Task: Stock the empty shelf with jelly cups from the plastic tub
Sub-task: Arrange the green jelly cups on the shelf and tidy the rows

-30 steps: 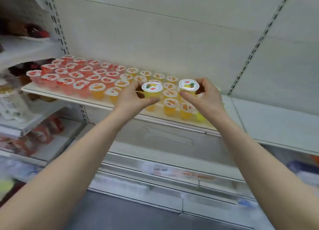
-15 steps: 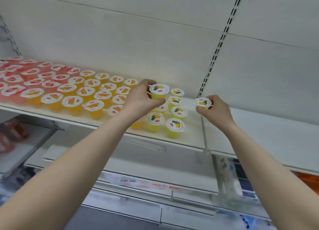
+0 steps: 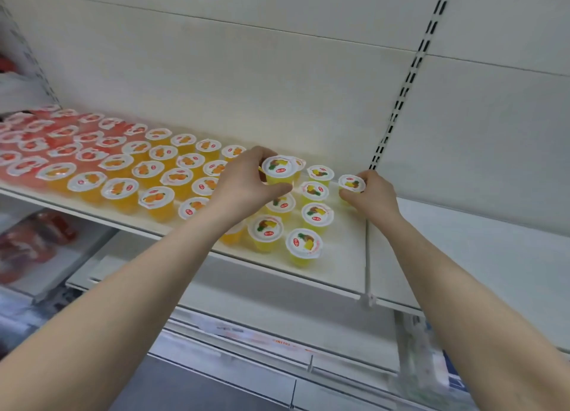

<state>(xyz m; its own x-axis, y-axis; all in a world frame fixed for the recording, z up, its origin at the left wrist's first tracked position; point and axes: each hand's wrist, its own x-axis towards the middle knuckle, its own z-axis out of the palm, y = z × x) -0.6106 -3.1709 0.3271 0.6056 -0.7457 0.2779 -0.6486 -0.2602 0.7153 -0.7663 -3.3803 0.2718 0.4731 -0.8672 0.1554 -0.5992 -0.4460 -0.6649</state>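
We face a pale cream shelf (image 3: pixel 339 265) fixed to a plain back panel (image 3: pixel 246 71). A black-slotted upright (image 3: pixel 401 102) rises just behind our right hand (image 3: pixel 374 196), and a bare neighbouring shelf (image 3: pixel 481 241) runs on from that hand's outer side. Below our forearms lies a lower shelf (image 3: pixel 262 290). Far out past our left hand (image 3: pixel 246 184) and lower down sit blurred red packets (image 3: pixel 34 241). Our left hand curls its thumb and fingers round a yellow pineapple cup (image 3: pixel 279 171), sealed lid up, held above the standing cups. Our right hand pinches a second pineapple cup (image 3: pixel 351 183) by its sides, low near the back of the shelf. Whether its base touches the shelf we cannot tell, since the fingers hide it. Between the two grips, and just under the left one, the other yellow cups (image 3: pixel 317 215) stand in short rows, upright and sealed. Beyond the left hand, on the side away from the right, come rows of orange cups (image 3: pixel 151 198). Farther out are the red cups (image 3: pixel 30 145), all upright on the same shelf.
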